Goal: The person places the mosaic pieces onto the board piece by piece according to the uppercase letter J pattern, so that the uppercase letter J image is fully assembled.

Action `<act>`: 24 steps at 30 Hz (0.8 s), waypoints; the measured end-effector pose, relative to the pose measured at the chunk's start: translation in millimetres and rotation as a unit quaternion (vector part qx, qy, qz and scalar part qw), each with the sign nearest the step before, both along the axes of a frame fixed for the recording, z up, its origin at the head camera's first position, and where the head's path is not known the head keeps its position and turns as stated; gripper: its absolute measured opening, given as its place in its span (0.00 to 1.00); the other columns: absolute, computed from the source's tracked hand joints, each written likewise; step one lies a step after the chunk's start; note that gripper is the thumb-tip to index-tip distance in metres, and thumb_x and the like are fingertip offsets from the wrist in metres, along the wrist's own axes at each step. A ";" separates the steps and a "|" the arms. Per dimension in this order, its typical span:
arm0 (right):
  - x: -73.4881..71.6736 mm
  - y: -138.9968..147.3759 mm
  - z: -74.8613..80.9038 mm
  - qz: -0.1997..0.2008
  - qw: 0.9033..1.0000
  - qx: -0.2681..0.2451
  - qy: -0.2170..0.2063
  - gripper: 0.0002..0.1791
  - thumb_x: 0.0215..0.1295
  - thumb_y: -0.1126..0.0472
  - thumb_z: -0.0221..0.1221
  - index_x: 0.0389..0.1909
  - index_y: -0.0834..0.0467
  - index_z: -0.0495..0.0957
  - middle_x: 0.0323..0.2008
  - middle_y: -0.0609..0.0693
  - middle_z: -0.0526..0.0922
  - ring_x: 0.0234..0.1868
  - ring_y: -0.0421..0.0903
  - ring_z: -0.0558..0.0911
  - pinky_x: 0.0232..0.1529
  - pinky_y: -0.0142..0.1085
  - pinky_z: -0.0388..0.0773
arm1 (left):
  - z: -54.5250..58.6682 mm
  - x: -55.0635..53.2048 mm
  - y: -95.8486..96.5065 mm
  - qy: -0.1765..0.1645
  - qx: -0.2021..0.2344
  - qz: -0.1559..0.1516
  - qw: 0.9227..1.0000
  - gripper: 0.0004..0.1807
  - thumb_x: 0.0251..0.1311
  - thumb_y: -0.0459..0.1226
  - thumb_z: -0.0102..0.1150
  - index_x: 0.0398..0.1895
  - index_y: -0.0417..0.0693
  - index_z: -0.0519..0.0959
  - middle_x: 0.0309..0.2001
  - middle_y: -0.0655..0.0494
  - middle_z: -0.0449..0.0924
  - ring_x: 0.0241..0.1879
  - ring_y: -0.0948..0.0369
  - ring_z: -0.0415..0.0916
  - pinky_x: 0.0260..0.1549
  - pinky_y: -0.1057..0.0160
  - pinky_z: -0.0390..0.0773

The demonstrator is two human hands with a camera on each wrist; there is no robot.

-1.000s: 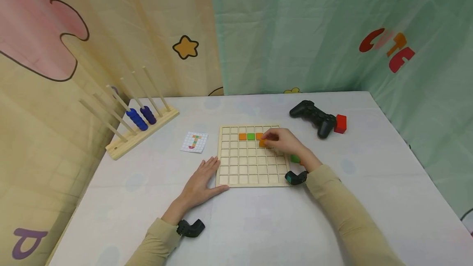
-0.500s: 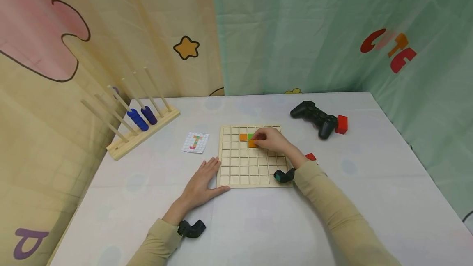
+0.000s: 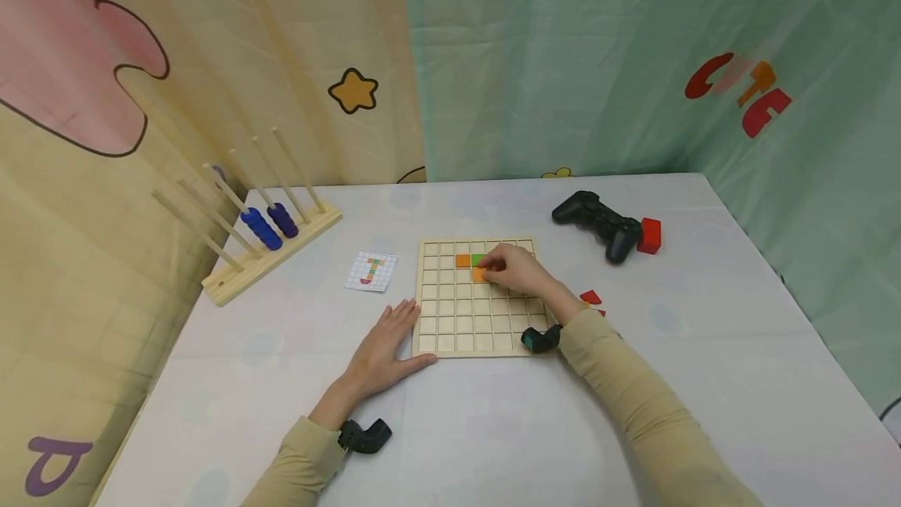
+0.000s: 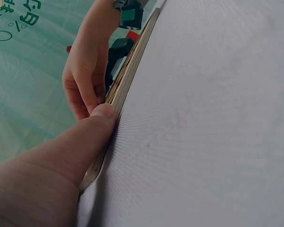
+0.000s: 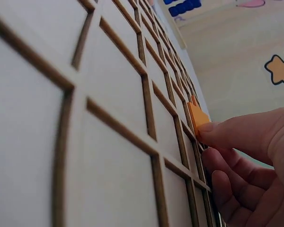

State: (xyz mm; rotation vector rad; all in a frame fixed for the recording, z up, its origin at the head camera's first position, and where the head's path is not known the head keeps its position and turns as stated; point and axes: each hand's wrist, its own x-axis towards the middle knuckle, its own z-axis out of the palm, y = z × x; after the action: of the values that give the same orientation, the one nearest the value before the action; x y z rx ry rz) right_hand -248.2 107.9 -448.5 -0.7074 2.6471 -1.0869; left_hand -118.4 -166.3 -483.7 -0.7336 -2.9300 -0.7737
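A wooden grid board (image 3: 443, 332) lies flat on the table. My right hand (image 3: 519, 268) pinches an orange square tile (image 3: 479, 275) between thumb and fingertips, right at a cell just in front of a green tile (image 3: 478, 260). Left of the green one sits another orange tile (image 3: 462, 261) in the same row. From the right wrist view, the pinched tile (image 5: 197, 118) stands close over the grid, slightly tilted. My left hand (image 3: 380, 346) lies with straight fingers along the board's left edge, its thumb (image 4: 104, 111) against the near edge.
A small pattern card (image 3: 371, 271) lies left of the board. Farther left is a wooden peg rack (image 3: 274, 253) with blue and purple beads. A black game controller (image 3: 598, 224) and a red block (image 3: 650, 235) sit back right. Small red pieces (image 3: 590, 297) show beside the right forearm.
My right hand has carried the orange tile leftward across the board, to the cell in front of the green tile. The red pieces have come out from behind the forearm. My left hand stays put.
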 end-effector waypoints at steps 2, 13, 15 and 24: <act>1.5 2.1 -0.3 0.003 1.000 -0.001 0.007 0.13 0.60 0.63 0.62 0.46 0.59 0.82 0.39 0.50 0.80 0.38 0.45 0.77 0.40 0.38 0.77 | -0.4 0.1 -0.2 0.001 -0.001 0.001 1.000 0.49 0.55 0.62 0.56 0.69 0.35 0.58 0.70 0.45 0.53 0.71 0.54 0.45 0.71 0.59 0.41; 15.4 41.5 10.5 -0.027 0.998 -0.063 -0.011 0.21 0.60 0.62 0.63 0.55 0.61 0.76 0.50 0.56 0.78 0.44 0.50 0.78 0.47 0.42 0.79 | 0.3 -0.3 -0.2 0.004 -0.002 0.000 1.000 0.49 0.55 0.61 0.56 0.69 0.34 0.58 0.70 0.44 0.53 0.71 0.54 0.45 0.71 0.59 0.40; 19.1 52.3 12.7 -0.041 0.997 -0.067 -0.011 0.21 0.60 0.61 0.63 0.55 0.61 0.76 0.50 0.56 0.78 0.44 0.50 0.78 0.46 0.43 0.78 | 0.3 -0.3 -0.3 0.003 -0.001 0.000 1.000 0.49 0.55 0.61 0.56 0.69 0.34 0.58 0.70 0.44 0.53 0.71 0.54 0.45 0.71 0.59 0.40; 34.9 94.9 13.8 -0.110 0.992 -0.062 -0.007 0.20 0.62 0.57 0.61 0.54 0.58 0.76 0.47 0.53 0.79 0.43 0.48 0.77 0.46 0.40 0.77 | -0.3 -0.3 -0.3 -0.001 -0.003 0.002 1.000 0.49 0.55 0.62 0.55 0.69 0.35 0.57 0.71 0.45 0.53 0.71 0.55 0.45 0.71 0.60 0.40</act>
State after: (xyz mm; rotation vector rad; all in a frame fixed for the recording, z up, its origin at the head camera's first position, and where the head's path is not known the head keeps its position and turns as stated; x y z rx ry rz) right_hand -213.3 202.9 -434.8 -0.4329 2.7124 -1.3187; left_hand -118.7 -166.6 -484.0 -0.7269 -2.9367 -0.7664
